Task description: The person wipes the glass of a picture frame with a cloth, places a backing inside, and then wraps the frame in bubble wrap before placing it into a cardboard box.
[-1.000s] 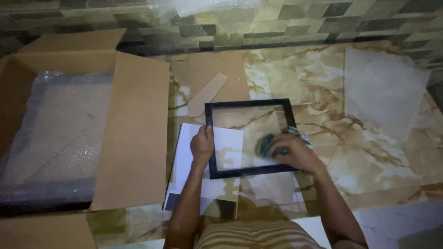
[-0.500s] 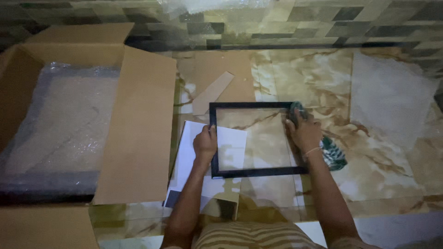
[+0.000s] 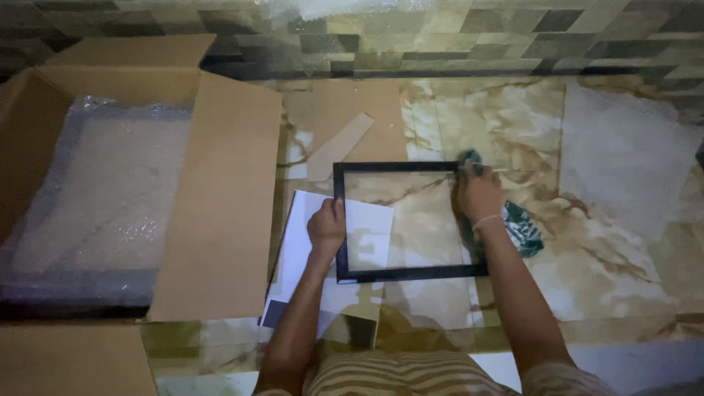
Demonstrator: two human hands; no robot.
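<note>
A black rectangular picture frame with a clear glass pane (image 3: 407, 220) lies flat on the marbled beige floor (image 3: 587, 264), just right of the large open cardboard box lined with bubble wrap (image 3: 110, 191) and partly over a white sheet of paper (image 3: 301, 249). The left hand (image 3: 327, 229) has its fingers clenched around the frame's left edge. The right hand (image 3: 478, 196) presses a crumpled green-and-white cloth (image 3: 522, 229) against the frame's upper right corner, fingers curled over the fabric.
</note>
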